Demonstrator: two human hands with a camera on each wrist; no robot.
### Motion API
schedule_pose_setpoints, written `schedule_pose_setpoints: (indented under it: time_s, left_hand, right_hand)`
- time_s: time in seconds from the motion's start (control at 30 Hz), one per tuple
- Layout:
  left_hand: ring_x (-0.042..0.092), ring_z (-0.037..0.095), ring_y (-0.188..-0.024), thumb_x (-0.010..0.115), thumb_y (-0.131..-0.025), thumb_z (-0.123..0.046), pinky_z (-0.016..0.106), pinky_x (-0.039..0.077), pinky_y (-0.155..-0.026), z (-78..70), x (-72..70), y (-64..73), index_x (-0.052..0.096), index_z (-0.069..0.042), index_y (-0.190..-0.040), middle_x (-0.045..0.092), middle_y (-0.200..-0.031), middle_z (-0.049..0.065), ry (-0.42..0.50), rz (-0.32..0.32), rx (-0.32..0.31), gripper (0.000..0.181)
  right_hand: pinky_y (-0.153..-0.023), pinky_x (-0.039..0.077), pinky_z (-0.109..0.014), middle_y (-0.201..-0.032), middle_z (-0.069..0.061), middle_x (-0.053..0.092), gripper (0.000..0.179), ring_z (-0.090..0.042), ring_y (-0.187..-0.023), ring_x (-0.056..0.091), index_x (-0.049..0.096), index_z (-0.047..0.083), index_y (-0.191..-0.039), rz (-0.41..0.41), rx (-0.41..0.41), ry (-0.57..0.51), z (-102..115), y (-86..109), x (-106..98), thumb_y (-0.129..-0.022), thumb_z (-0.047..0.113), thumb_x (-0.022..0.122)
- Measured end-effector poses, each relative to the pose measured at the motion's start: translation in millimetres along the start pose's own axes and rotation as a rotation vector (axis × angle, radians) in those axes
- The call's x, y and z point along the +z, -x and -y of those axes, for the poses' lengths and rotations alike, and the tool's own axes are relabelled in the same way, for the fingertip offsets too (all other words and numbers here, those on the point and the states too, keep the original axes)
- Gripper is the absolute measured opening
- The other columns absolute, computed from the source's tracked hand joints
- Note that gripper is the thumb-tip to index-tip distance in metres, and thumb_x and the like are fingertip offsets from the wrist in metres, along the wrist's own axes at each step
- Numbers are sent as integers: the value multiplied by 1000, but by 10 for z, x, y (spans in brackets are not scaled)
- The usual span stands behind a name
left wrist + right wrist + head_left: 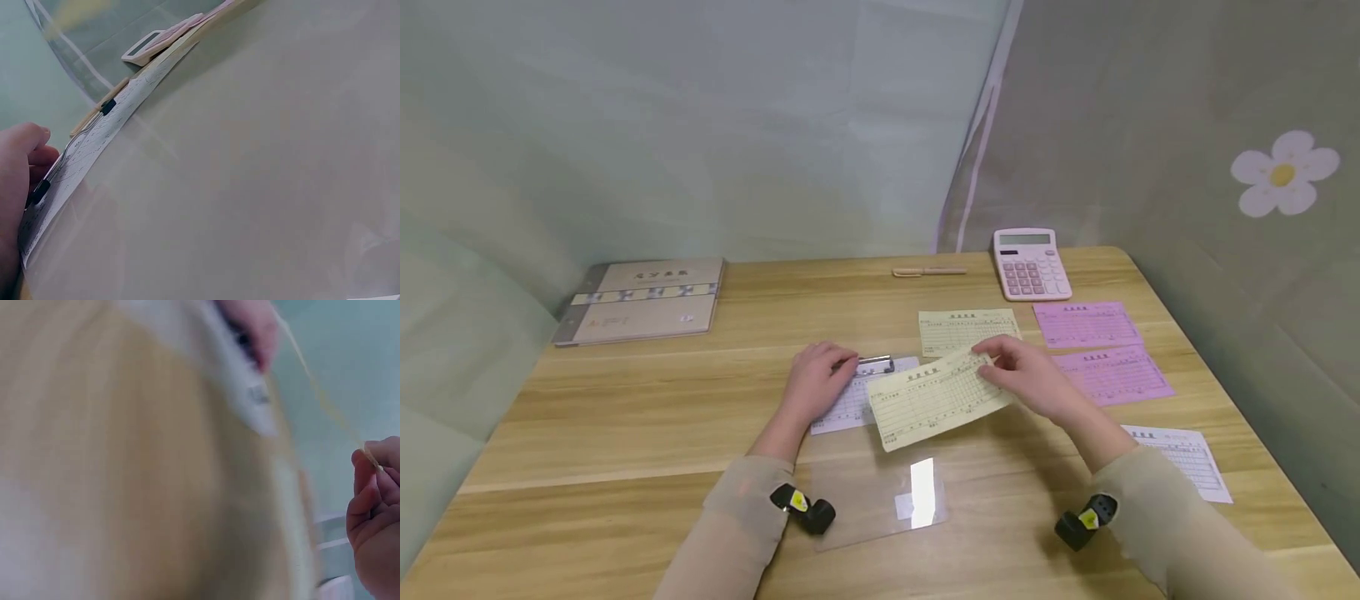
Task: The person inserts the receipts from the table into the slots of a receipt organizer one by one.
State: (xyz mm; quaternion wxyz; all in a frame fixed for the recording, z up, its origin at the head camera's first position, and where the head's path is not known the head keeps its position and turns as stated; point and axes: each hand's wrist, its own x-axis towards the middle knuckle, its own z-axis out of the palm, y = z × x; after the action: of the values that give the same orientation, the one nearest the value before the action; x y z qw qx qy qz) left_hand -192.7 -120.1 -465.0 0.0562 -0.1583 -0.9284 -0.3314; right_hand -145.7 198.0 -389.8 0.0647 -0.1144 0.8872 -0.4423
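My right hand (1022, 375) pinches a pale yellow printed form (936, 396) by its upper right corner, between thumb and fingers. The form is tilted, its left part overlapping a white printed form (848, 407) in the head view. That white form lies under the metal clip (876, 365) of a transparent clipboard (865, 500). My left hand (820, 379) rests at the clipboard's top left corner, fingertips right by the clip. In the right wrist view, the yellow form (334, 412) shows edge-on, running to the pinching fingers (369, 503).
Another yellow form (966, 327) lies behind the held one. Two pink forms (1086, 323) and a white form (1183, 458) lie on the right. At the back are a pink calculator (1032, 265) and a pen (928, 271). A beige binder-like book (640, 300) lies back left.
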Motion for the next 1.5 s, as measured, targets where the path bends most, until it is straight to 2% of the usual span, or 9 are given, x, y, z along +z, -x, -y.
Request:
schedule_pose_setpoints:
  time_s: [0.13,0.23,0.53,0.73,0.83,1.0,1.2,1.37,1.5]
  left_hand:
    - [51,24,-109,53,-95,-32,43,31,-96,-15,0,-5,68,-13,-110,62,-112,4,-8,4,-3,29]
    - [51,24,-109,54,-95,-31,43,31,-95,-22,3,-7,69,-13,-109,62,-111,4,-14,-1,-3,28]
    - [52,21,-102,56,-93,-32,40,34,-89,-32,14,21,69,-13,-107,63,-108,2,-44,-13,9,26]
    - [53,22,-102,57,-92,-29,42,34,-92,-27,-15,75,70,-13,-105,64,-106,3,-14,-16,-33,25]
    - [54,24,-104,57,-92,-32,43,35,-94,-29,-33,51,70,-13,-106,64,-107,4,-35,20,-29,27]
    - [55,27,-106,60,-89,-39,46,37,-94,-58,-81,-67,68,-12,-112,63,-110,7,-121,128,51,36]
    - [52,26,-105,68,-82,-43,46,36,-94,-73,-149,-141,64,-11,-119,59,-112,8,-192,256,120,50]
    - [53,27,-106,69,-81,-42,47,35,-96,-68,-172,-197,62,-9,-120,60,-114,9,-221,303,171,52]
    - [52,25,-104,70,-80,-39,47,34,-94,-74,-169,-227,65,-10,-117,60,-110,6,-207,322,175,47]
  right_hand:
    - [-73,46,-33,-97,-4,63,29,-18,-86,56,61,10,-116,14,20,54,-210,-58,258,-88,18,65]
    - [-79,45,-36,-102,-4,64,30,-19,-89,57,60,7,-117,31,-3,47,-278,-97,406,-88,17,64]
    - [-85,46,-39,-105,-4,63,29,-21,-95,59,61,9,-115,45,1,-39,-200,-158,634,-87,17,65]
    - [-92,42,-42,-111,-5,61,32,-24,-104,56,59,8,-117,97,3,-83,-149,-177,724,-87,17,65]
    - [-91,42,-42,-110,-6,61,32,-24,-104,55,60,7,-117,81,13,-89,-155,-186,739,-87,16,65]
    - [-94,40,-44,-110,-5,61,30,-25,-106,55,61,9,-114,45,31,-102,-158,-196,734,-85,14,67]
    - [-97,38,-45,-114,-6,61,33,-27,-111,54,61,10,-116,57,16,-120,-88,-213,808,-85,17,67]
    - [-91,42,-42,-106,-6,62,36,-23,-102,57,60,8,-119,38,36,-149,-42,-242,879,-85,16,67]
    - [-91,42,-41,-107,-7,62,35,-21,-99,57,59,6,-118,23,29,-152,-46,-264,906,-84,13,67]
